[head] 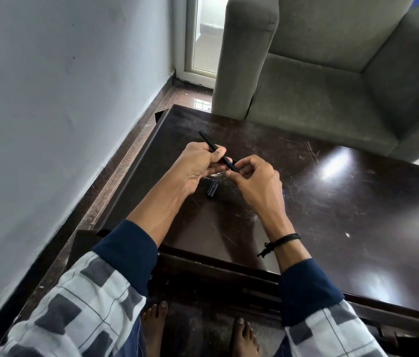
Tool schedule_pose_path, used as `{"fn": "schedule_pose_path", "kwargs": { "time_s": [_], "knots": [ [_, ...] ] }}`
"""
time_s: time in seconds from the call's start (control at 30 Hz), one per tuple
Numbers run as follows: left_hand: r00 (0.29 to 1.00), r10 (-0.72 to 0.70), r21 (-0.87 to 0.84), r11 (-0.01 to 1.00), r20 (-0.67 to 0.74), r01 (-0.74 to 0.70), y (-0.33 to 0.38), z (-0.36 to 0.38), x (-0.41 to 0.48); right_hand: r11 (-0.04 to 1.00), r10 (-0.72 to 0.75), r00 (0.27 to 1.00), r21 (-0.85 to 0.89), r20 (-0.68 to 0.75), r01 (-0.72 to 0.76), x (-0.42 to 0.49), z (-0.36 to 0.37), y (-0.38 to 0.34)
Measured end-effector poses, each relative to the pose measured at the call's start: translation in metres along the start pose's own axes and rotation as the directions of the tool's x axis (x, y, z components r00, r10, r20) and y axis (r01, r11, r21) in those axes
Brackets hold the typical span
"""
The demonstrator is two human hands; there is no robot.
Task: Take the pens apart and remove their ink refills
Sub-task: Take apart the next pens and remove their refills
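A slim black pen [208, 141] is held above the dark table [332, 202], its far end pointing up and away to the left. My left hand [198, 166] grips its barrel with curled fingers and thumb. My right hand [254, 181] pinches the pen's near end between thumb and fingertips; that tip is mostly hidden. A black pen cap [212, 189] lies on the table just below my hands. A sliver of something blue [283, 193] shows behind my right hand, mostly hidden.
A grey armchair [332, 73] stands against the table's far edge. A pale wall [48, 99] runs along the left, with a strip of brown floor beside the table. My bare feet [155, 328] are under the near edge.
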State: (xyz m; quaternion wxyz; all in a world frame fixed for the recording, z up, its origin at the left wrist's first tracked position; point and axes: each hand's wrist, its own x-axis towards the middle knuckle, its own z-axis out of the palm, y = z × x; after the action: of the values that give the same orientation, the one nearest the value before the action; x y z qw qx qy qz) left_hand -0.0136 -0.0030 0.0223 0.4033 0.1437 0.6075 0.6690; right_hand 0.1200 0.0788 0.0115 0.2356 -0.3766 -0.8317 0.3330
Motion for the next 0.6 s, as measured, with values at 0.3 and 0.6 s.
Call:
{"fn": "schedule_pose_path", "kwargs": {
  "time_s": [0.3,0.6],
  "knots": [
    [1.0,0.007,0.009,1.0,-0.006,-0.007,-0.0004,0.0014,-0.0002,1.0,-0.006,1.0,-0.003,-0.005,0.006,0.0004,0.0006,0.0003],
    [1.0,0.009,0.018,1.0,-0.009,-0.009,-0.0009,0.0046,-0.0025,0.999,-0.002,1.0,-0.054,0.002,0.002,0.0012,0.0013,0.0022]
  ]
}}
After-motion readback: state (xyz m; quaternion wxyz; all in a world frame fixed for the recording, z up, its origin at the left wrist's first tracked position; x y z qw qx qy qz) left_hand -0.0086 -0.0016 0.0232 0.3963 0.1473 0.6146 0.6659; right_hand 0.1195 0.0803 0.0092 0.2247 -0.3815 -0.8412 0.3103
